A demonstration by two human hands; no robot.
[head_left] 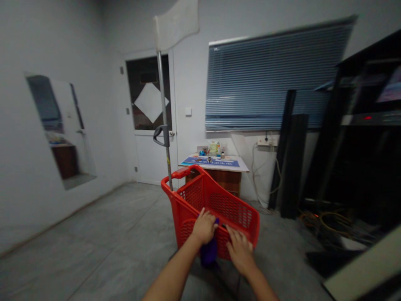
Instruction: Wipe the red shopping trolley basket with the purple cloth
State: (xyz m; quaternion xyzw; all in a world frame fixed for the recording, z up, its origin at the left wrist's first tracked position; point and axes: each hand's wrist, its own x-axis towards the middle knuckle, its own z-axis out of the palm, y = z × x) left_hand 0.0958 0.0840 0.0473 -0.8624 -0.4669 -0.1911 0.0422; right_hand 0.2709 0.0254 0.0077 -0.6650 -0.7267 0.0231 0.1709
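Observation:
A red plastic basket cart [184,209] with perforated sides stands on the floor in the middle of the view. My left hand [205,227] is at its near rim, fingers curled round a purple cloth-like item [209,252] that hangs down outside the near wall. To the right, my right hand [240,246] rests at the same rim with its fingers apart, beside a small dark object. A metal pole [162,88] with a grey handle and a white flag rises from the cart's back left corner.
Behind the cart, a small table [244,166] carries bottles and small items. A white door [150,161] and a wall mirror [64,129] are at the left. Dark panels [294,167], a rack and loose cables stand at the right.

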